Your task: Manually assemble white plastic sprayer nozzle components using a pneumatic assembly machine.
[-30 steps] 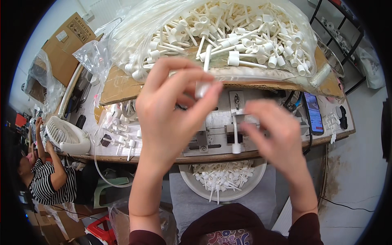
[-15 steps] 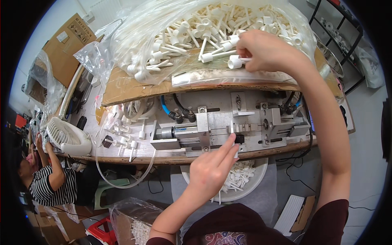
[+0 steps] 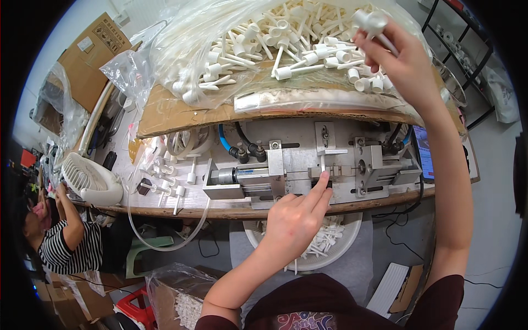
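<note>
A metal clamping fixture [image 3: 330, 171] with a cylinder at each side sits at the table's front edge. In its middle a white plastic piece [image 3: 323, 160] stands out beyond the fingertip of my left hand [image 3: 297, 220]. That hand reaches in with index and middle fingers stretched out, the index tip on the piece; the thumb is hidden. Above the pile's right side, my right hand [image 3: 399, 63] is closed around a white capped plastic tube [image 3: 374, 23], slightly blurred. Below it lies a heap of similar white capped tubes [image 3: 280, 44] on clear plastic sheeting.
A cardboard shelf [image 3: 220, 121] carries the heap above the fixture. Under the table edge is a white basket [image 3: 355, 236] of white pieces. A white fan [image 3: 91, 181], loose tubes [image 3: 179, 192] and hoses lie left; a phone [image 3: 423, 154] lies right. Another person [image 3: 71, 242] works far left.
My right hand has lifted up and right from the heap with a tube in its fingers. My left hand has shifted slightly right along the fixture, index finger still at the piece.
</note>
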A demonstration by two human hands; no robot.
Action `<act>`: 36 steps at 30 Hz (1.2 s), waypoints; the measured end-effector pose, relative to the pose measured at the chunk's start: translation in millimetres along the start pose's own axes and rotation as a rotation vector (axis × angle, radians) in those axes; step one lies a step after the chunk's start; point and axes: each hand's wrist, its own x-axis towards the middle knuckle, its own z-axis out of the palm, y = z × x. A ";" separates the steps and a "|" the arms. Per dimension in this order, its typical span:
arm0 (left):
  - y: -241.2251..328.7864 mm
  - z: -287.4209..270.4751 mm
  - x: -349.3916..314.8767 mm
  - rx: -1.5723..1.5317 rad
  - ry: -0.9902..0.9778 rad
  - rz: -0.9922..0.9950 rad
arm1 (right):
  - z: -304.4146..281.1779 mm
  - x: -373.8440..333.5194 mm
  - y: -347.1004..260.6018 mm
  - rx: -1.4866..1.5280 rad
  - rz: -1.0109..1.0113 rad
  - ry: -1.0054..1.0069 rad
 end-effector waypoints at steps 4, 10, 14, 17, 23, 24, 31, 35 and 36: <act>-2.6 -6.6 -0.4 -0.038 -0.046 -0.051 | -1.0 -23.7 -23.2 0.555 0.247 0.061; 14.8 -23.6 14.3 -0.859 0.256 -0.462 | 31.0 -123.4 -49.6 0.985 0.630 -0.123; 6.4 -30.2 -1.4 -0.814 0.073 -0.236 | 43.4 -162.4 -50.9 1.243 0.746 -0.056; 15.0 -37.2 -9.1 -0.777 0.102 -0.243 | 34.9 -173.8 -39.4 1.094 0.733 0.048; 8.1 -16.3 -12.8 -0.458 0.084 -0.226 | 33.2 -191.5 -45.2 0.716 0.618 0.085; 7.8 -12.8 -11.7 -0.359 0.062 -0.184 | 35.8 -191.8 -51.7 0.667 0.588 0.093; 4.4 -4.4 1.4 0.022 -0.028 -0.005 | 43.9 -205.8 -65.2 0.389 0.464 0.130; 3.8 -5.2 2.8 0.035 -0.042 -0.004 | 46.4 -205.5 -58.5 -0.142 0.143 0.154; 3.8 -6.2 2.1 0.035 -0.050 -0.018 | 46.4 -208.1 -58.5 -0.187 0.134 0.155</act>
